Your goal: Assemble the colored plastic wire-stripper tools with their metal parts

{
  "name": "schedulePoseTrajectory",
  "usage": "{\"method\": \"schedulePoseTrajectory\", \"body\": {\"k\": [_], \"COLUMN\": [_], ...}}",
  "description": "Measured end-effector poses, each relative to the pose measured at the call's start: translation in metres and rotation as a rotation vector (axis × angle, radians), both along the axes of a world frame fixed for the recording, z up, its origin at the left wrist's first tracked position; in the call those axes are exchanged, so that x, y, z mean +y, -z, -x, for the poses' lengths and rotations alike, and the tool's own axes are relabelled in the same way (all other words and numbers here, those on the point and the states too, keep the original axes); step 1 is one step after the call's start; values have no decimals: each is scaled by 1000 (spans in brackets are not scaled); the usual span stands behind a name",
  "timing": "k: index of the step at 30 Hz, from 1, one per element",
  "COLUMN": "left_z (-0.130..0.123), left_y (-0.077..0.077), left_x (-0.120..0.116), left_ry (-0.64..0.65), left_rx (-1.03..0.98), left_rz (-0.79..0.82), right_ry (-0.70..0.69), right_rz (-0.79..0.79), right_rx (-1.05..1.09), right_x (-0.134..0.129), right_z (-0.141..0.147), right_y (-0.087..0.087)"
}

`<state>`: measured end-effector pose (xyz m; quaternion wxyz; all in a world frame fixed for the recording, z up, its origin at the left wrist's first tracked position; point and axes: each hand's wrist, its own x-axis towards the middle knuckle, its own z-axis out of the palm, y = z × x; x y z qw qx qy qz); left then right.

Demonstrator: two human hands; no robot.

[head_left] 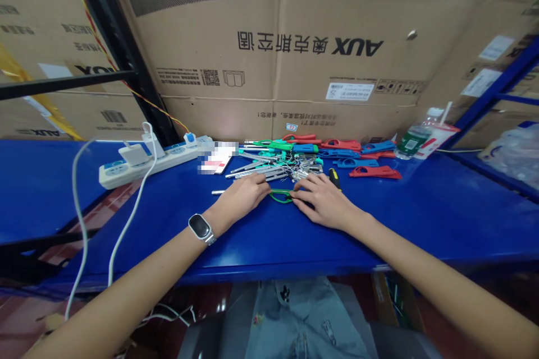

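A green long-nosed lighter casing with a loop-shaped opening lies low over the blue table between my hands. My left hand pinches its left end, and a thin metal tube sticks out to the left from behind that hand. On the other end, the fingers of my right hand are closed, hiding part of the casing. Just beyond my fingers is a pile of metal lighter tubes with teal parts and thin wires. A yellow-and-black screwdriver handle shows beside my right hand.
Red casings and blue casings lie at the back right. Behind them stand a bottle and a cup. A white power strip with cables is at left. A large cardboard box walls the back.
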<state>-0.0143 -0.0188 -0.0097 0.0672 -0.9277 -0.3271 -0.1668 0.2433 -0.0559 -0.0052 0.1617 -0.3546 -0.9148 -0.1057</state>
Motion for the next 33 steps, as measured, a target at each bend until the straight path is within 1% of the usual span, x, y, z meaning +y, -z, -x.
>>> {"method": "schedulePoseTrajectory", "body": {"k": [5, 8, 12, 14, 16, 19, 22, 24, 26, 29, 31, 33], "left_z": [12, 16, 13, 11, 10, 8, 2, -5, -13, -20, -17, -11], "left_y": [5, 10, 13, 12, 7, -6, -24, -34, -40, -38, -32, -25], "left_x": [-5, -2, 2, 0, -3, -6, 7, 24, 43, 63, 68, 67], "left_ry": [108, 119, 106, 96, 80, 67, 39, -5, -76, -179, -214, -215], "left_rx": [-89, -145, -153, -156, -174, -218, -262, -271, -284, -367, -445, -470], "left_rz": [63, 89, 96, 94, 86, 73, 55, 48, 57, 43, 28, 46], "right_ry": [6, 11, 35, 32, 25, 28, 41, 76, 155, 300, 385, 413], "right_rz": [-3, -11, 15, 35, 47, 54, 54, 64, 96, 151, 195, 218], "right_rx": [28, 67, 127, 161, 222, 354, 422, 401, 356, 204, 98, 65], "right_x": [0, 1, 0, -1, -2, 4, 27, 53, 84, 127, 148, 162], "right_z": [-1, -3, -5, -6, -8, -10, -7, 1, 14, 40, 55, 66], "right_y": [3, 6, 10, 11, 11, 6, -8, -21, -34, -48, -51, -51]}}
